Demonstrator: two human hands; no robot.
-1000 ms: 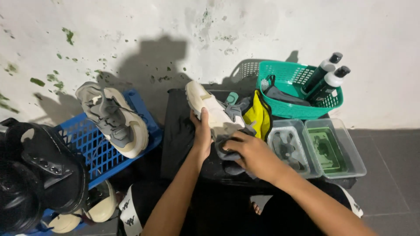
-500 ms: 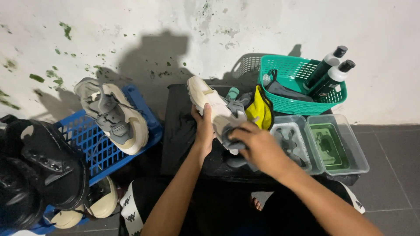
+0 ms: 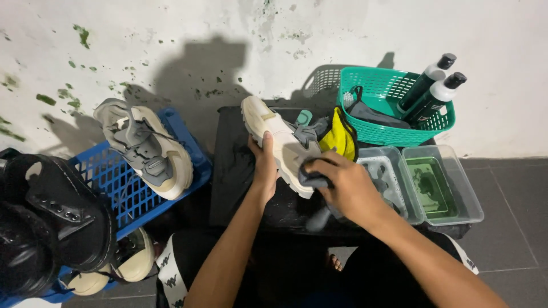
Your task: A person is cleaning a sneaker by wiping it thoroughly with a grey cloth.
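My left hand point(image 3: 264, 165) grips a cream and grey sneaker point(image 3: 277, 136) by its side, sole turned to the left, above a low black table point(image 3: 231, 171). My right hand point(image 3: 348, 185) is closed on a dark grey cloth point(image 3: 313, 178) and presses it against the sneaker's heel end. A yellow cloth point(image 3: 338, 137) lies just behind the sneaker.
The matching sneaker point(image 3: 145, 148) rests on a blue crate point(image 3: 123, 194) at left, with black boots point(image 3: 51, 222) beside it. A teal basket point(image 3: 394, 108) with two bottles point(image 3: 431, 85) stands at the back right. Two clear tubs point(image 3: 422, 182) sit at right.
My right hand with the cloth has slid a little down the sneaker toward its heel end. My left hand keeps the same hold.
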